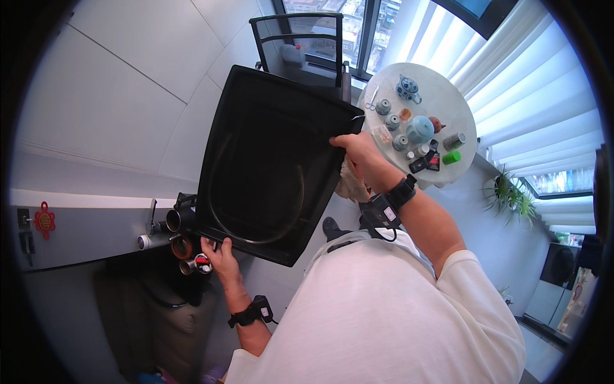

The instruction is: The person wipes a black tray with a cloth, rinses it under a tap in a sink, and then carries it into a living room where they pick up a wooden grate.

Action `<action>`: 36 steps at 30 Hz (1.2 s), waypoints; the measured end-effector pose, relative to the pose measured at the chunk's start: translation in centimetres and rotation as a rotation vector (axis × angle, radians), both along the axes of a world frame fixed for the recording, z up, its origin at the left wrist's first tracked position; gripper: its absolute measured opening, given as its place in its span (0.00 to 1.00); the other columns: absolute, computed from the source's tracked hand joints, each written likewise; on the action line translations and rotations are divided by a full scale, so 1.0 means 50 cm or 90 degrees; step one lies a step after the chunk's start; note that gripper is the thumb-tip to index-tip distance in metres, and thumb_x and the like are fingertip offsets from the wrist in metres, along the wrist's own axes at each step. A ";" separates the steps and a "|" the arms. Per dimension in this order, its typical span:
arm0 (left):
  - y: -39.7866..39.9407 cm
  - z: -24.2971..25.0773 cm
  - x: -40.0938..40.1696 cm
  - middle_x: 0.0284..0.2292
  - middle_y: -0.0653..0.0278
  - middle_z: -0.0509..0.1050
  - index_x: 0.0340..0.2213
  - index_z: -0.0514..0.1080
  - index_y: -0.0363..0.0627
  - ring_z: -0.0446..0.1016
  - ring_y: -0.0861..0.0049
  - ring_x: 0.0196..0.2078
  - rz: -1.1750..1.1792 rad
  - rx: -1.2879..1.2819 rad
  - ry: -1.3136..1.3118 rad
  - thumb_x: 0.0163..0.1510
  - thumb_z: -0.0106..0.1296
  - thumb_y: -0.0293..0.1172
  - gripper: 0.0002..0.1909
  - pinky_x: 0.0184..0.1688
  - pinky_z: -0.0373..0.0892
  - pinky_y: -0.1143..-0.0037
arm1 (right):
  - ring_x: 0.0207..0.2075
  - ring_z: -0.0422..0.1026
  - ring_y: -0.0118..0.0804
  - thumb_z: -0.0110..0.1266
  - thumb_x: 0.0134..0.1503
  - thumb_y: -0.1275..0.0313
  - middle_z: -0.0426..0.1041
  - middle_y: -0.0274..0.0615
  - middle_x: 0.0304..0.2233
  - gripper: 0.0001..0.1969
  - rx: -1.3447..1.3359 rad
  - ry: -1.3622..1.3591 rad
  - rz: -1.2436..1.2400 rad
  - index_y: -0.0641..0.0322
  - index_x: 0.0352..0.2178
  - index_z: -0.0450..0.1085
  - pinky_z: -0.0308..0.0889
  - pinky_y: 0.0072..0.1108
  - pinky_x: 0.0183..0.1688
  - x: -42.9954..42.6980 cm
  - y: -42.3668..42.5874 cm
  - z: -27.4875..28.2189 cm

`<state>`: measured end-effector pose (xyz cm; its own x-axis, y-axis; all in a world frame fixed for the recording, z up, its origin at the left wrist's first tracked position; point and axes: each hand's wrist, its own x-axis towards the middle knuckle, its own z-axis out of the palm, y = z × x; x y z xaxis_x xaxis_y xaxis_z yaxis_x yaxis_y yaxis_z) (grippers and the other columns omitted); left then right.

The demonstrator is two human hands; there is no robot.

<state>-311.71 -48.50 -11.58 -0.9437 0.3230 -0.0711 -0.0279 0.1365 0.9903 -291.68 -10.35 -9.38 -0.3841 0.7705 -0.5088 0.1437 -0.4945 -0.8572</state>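
Observation:
A large black rectangular tray (268, 163) with a raised rim is held up in front of me, tilted, and a curved shine or line shows on its surface. My left hand (222, 257) grips its near left edge from below, thumb over the rim. At the right edge, my right hand (362, 151) holds the tray with its thumb on the rim. A beige cloth (351, 182) hangs under my right hand, against the tray's side. Both wrists wear black straps with small devices.
A round table (460, 108) at the right bears a light-blue teapot (420, 129), a patterned teapot (407, 88), cups and small containers. A mesh-backed chair (301, 36) stands beyond the tray. Cups and cylindrical containers (153, 241) sit by a grey surface (105, 230) at the left. Potted plant (513, 194) stands far right.

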 end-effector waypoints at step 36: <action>0.284 -0.097 -0.100 0.43 0.52 0.76 0.47 0.70 0.31 0.77 0.53 0.44 0.038 0.063 -0.573 0.48 0.48 0.30 0.24 0.51 0.74 0.57 | 0.33 0.77 0.33 0.56 0.55 0.77 0.76 0.39 0.34 0.08 -0.413 0.471 0.003 0.61 0.38 0.69 0.76 0.27 0.40 0.110 0.272 -0.144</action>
<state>-316.72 -34.28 -16.45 -0.5597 0.3192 -0.7647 -0.8015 0.0261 0.5975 -286.19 3.24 -16.57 -0.7786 0.4241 -0.4625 -0.3161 -0.9018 -0.2948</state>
